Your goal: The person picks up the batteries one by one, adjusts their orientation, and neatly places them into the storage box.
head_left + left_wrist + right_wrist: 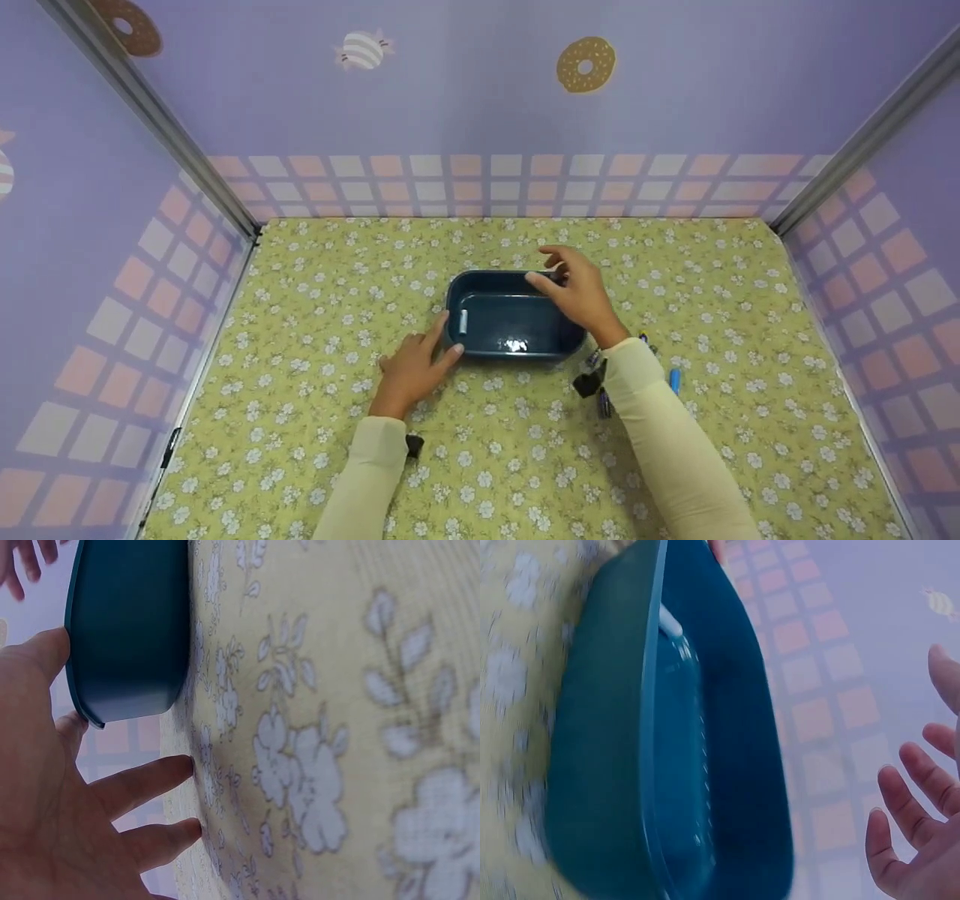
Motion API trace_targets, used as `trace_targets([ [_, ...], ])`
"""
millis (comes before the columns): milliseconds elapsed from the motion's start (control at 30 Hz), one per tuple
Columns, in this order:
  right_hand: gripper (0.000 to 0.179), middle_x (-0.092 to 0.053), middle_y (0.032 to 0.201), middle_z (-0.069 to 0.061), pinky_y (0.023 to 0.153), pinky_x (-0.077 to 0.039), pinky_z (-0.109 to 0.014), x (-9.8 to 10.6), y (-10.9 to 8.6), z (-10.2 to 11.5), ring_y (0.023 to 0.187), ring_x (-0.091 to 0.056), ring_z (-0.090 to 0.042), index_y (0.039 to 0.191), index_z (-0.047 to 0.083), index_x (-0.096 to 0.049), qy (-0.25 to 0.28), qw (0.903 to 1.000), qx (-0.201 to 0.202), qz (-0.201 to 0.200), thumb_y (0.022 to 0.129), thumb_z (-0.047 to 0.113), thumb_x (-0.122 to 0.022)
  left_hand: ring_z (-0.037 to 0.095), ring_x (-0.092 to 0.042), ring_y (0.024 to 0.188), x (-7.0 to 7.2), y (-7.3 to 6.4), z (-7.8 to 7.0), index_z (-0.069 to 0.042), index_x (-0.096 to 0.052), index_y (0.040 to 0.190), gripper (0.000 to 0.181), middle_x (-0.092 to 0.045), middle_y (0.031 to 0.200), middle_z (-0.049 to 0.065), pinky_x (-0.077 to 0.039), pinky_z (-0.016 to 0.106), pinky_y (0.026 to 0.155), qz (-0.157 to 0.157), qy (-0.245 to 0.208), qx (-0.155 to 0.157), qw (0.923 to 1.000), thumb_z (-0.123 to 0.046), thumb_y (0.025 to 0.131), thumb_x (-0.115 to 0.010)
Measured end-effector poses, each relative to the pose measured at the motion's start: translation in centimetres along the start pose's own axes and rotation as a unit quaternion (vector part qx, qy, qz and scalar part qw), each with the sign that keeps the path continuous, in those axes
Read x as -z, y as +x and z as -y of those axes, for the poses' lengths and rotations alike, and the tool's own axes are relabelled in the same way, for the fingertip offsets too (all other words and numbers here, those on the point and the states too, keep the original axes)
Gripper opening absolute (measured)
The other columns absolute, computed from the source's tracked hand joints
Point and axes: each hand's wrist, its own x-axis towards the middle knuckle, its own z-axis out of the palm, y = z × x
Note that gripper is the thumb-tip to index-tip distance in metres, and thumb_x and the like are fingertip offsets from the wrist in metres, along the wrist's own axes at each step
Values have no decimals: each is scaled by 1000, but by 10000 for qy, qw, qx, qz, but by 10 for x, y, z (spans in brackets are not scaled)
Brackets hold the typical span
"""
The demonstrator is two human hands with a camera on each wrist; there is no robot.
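Observation:
A dark teal rectangular basin (517,349) stands on the flowered cloth, with a small white cylinder (463,322) lying inside near its left end. My left hand (412,369) is at the basin's left end; the thumb and index finger touch its rim, while the other fingers spread out beside it in the left wrist view. Over the basin's right back part is my right hand (579,291), raised, with fingers loosely bent. In the right wrist view that right hand (922,817) holds nothing and is apart from the basin.
A blue cylinder (675,381) lies right of the right forearm. Small dark and coloured items (604,403) lie around that forearm, partly hidden by it. Purple walls with pink and white squares (510,176) enclose the back and sides.

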Motion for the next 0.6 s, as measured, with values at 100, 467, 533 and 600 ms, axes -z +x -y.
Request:
trace_targets([
  [100, 53, -65, 112, -8, 83, -54, -45, 15, -8, -3, 98, -65, -25, 139, 16, -60, -267, 9995, 65, -174, 96, 47, -70, 40, -48, 141, -1, -1, 0, -52, -8, 161, 82, -45, 158, 13, -17, 88, 105, 2, -19, -9, 10000, -85, 92, -35],
  [467, 55, -63, 117, -13, 80, -51, -47, 54, -49, -28, 98, -62, -28, 143, 11, -54, -784, 9936, -162, -800, 100, 43, -66, 38, -48, 142, -1, -1, 0, -53, -7, 161, 82, -47, 156, 12, -15, 88, 105, 65, -16, 38, 10000, -87, 90, -34],
  [533, 56, -63, 119, -14, 80, -51, -47, 58, -55, -35, 98, -61, -28, 144, 11, -54, -804, 9928, -249, -854, 100, 42, -67, 38, -47, 142, -1, 0, 0, -53, -6, 161, 82, -47, 156, 12, -16, 88, 105, 64, 8, 40, 10000, -86, 91, -34],
  [600, 56, -62, 119, -16, 80, -50, -48, 60, -61, -42, 98, -61, -29, 144, 10, -53, -853, 9921, -292, -877, 99, 41, -68, 38, -47, 142, -1, 0, 0, -54, -5, 161, 82, -46, 157, 12, -16, 88, 105, 70, 28, 58, 10000, -87, 91, -33],
])
